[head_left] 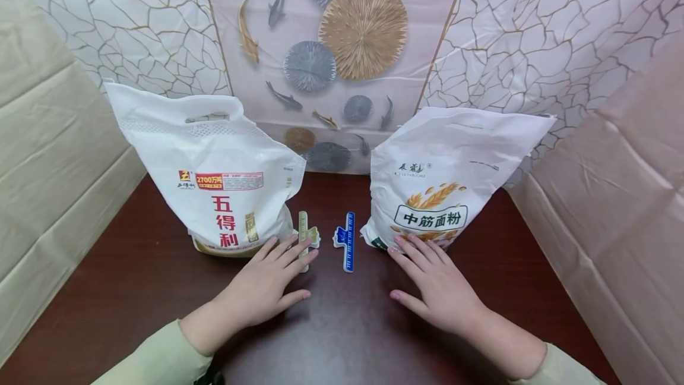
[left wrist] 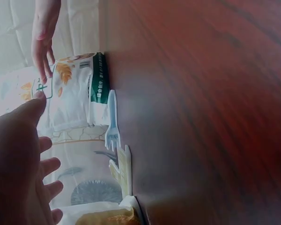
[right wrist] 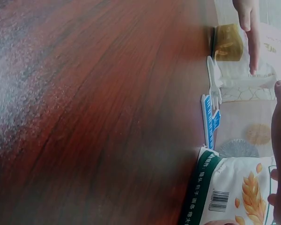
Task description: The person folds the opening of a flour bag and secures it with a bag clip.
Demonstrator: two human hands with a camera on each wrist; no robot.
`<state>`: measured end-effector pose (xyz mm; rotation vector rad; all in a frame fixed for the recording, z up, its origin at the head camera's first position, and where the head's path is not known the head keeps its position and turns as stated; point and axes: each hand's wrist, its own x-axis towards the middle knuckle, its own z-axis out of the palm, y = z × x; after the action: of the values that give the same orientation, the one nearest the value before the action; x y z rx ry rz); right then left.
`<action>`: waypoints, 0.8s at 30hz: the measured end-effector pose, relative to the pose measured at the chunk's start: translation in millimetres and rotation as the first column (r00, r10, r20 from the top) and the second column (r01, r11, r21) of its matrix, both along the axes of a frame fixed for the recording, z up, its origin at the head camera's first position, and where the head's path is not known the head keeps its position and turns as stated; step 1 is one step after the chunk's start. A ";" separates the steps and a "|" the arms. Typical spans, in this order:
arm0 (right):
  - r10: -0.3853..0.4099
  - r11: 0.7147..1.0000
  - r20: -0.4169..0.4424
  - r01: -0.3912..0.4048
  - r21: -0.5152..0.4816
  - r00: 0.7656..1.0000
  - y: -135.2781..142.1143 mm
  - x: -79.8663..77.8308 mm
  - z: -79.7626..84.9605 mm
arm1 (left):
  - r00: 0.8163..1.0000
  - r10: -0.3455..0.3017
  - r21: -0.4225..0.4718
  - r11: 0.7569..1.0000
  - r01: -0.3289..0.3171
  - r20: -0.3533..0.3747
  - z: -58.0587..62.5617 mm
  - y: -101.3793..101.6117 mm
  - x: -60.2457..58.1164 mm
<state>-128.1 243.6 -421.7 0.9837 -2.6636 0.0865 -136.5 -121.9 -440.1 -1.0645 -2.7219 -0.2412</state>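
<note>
Two white flour bags stand on the dark table. In the head view, the left bag (head_left: pixel 203 153) carries red characters and a cut-out handle, and the right bag (head_left: pixel 433 147) shows wheat ears and a green-framed label. Between them lie a gold-coloured sealing clip (head_left: pixel 303 224) and a blue sealing clip (head_left: pixel 350 242). My left hand (head_left: pixel 264 284), fingers spread, hovers before the left bag and partly covers the gold clip. In front of the right bag is my right hand (head_left: pixel 440 284), its fingers also spread. Both hands hold nothing; the wrist views show them raised above the tabletop.
The reddish-brown wooden table (head_left: pixel 331 337) has a glossy surface. Behind it hangs a cloth (head_left: pixel 256 117) printed with fish and round leaf shapes, flanked by crackle-patterned panels. Beige fabric walls (head_left: pixel 59 135) close in the left and right sides.
</note>
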 end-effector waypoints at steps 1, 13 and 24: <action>0.005 1.000 -0.004 -0.005 -0.007 1.000 0.1 -0.5 0.1 | 1.000 -0.001 0.006 1.000 0.001 -0.005 0.1 0.4 -0.8; 0.026 0.999 -0.048 -0.028 -0.046 0.999 -1.7 -4.5 5.6 | 1.000 0.028 0.106 0.994 -0.029 0.015 2.3 9.5 -8.3; 0.016 0.992 -0.081 -0.025 -0.120 0.997 0.8 -7.2 17.6 | 0.996 0.058 0.183 0.981 -0.069 0.069 7.1 23.2 -15.8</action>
<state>-135.3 244.4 -404.1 0.9553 -2.5430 0.2067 -152.2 -98.8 -432.9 -0.9322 -2.7186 -0.5149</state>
